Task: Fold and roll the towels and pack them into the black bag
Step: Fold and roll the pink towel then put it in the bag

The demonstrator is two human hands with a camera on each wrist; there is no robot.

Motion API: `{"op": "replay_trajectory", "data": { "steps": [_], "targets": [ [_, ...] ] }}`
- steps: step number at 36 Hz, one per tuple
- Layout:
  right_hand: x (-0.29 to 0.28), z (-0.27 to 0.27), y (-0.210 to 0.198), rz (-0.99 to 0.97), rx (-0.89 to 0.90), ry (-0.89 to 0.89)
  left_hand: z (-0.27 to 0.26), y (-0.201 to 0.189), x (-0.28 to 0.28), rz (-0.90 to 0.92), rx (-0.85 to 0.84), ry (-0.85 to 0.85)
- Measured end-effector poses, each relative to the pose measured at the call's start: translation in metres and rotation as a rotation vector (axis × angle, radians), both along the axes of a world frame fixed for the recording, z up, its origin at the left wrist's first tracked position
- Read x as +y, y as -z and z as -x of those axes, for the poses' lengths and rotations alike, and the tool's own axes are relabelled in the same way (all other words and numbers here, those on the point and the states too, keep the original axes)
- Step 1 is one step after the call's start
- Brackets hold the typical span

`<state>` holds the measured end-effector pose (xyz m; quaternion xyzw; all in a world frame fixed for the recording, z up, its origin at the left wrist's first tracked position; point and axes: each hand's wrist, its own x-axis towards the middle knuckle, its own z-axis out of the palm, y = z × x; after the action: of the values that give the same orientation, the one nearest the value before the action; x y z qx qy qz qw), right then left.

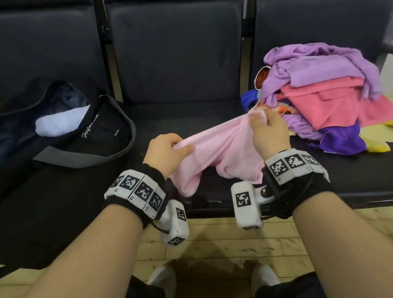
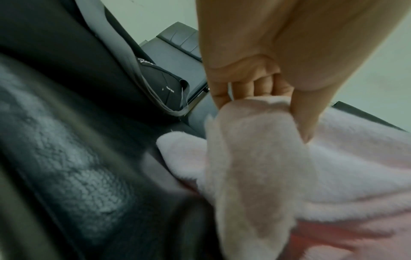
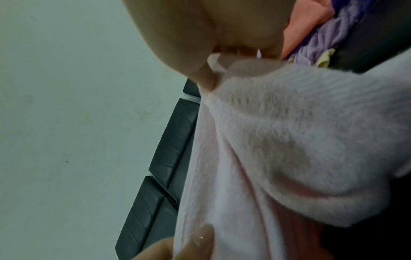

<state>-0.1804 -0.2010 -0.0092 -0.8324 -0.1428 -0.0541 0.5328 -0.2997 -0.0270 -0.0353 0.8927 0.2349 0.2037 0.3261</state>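
Nearest: my two forearms, white tagged wrist bands; wooden floor below.
Left hand [image 1: 167, 151]: fingers curled, pinching one end of the soft pale pink terry towel [image 1: 221, 151].
Right hand [image 1: 269, 131]: fingers curled, gripping the other end, higher and farther from me.
Towel: stretched between both hands above the dark padded bench seat [image 1: 179, 63]; long axis runs left-near to right-far, middle sagging in loose folds.
Black fabric bag with grey strap [image 1: 109, 132]: open on the left seat, a white roll inside; left hand is nearer it.
Heap of purple, coral and yellow towels [image 1: 323, 96]: right seat, just beyond my right hand.
Judgement: spread flat on the middle seat first.
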Motion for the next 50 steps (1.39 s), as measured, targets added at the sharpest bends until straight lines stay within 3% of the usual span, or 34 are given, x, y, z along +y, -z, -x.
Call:
{"op": "replay_trajectory", "data": {
  "steps": [3, 5, 10, 13, 15, 19, 25, 32, 37, 40, 44, 50],
  "targets": [
    [0.001, -0.005, 0.001, 0.119, -0.095, 0.127, 0.0, -0.002, -0.002, 0.022, -0.016, 0.001],
    [0.003, -0.001, 0.001, 0.231, -0.142, 0.088, -0.001, -0.003, -0.004, 0.041, -0.03, 0.026],
    [0.011, 0.023, 0.005, 0.364, -0.226, -0.576, -0.001, -0.007, -0.015, 0.094, -0.125, 0.132],
    [0.016, 0.036, 0.009, 0.33, -0.175, -0.755, 0.0, -0.011, -0.023, 0.168, -0.145, 0.268],
    [0.017, 0.041, 0.009, 0.329, -0.195, -0.701, 0.001, -0.012, -0.024, 0.224, -0.154, 0.318],
    [0.015, 0.034, 0.003, 0.495, -0.343, -0.4, 0.002, -0.011, -0.018, 0.186, -0.172, 0.236],
    [0.011, 0.018, 0.003, 0.291, -0.26, -0.083, 0.001, -0.005, -0.014, 0.083, -0.058, 0.186],
    [0.005, 0.015, 0.001, 0.381, -0.149, 0.084, -0.003, -0.008, -0.014, 0.336, -0.216, 0.086],
    [0.007, 0.015, 0.003, 0.223, -0.126, -0.043, -0.006, -0.008, -0.014, 0.395, -0.31, -0.003],
    [0.008, 0.019, 0.002, 0.137, -0.045, -0.07, -0.007, -0.009, -0.017, 0.414, -0.348, -0.028],
    [0.012, 0.027, -0.006, -0.088, 0.131, -0.247, -0.008, -0.015, -0.022, 0.447, -0.351, 0.005],
    [0.019, 0.036, -0.013, -0.13, 0.209, -0.443, -0.004, -0.019, -0.027, 0.389, -0.366, 0.056]
  ]
}}
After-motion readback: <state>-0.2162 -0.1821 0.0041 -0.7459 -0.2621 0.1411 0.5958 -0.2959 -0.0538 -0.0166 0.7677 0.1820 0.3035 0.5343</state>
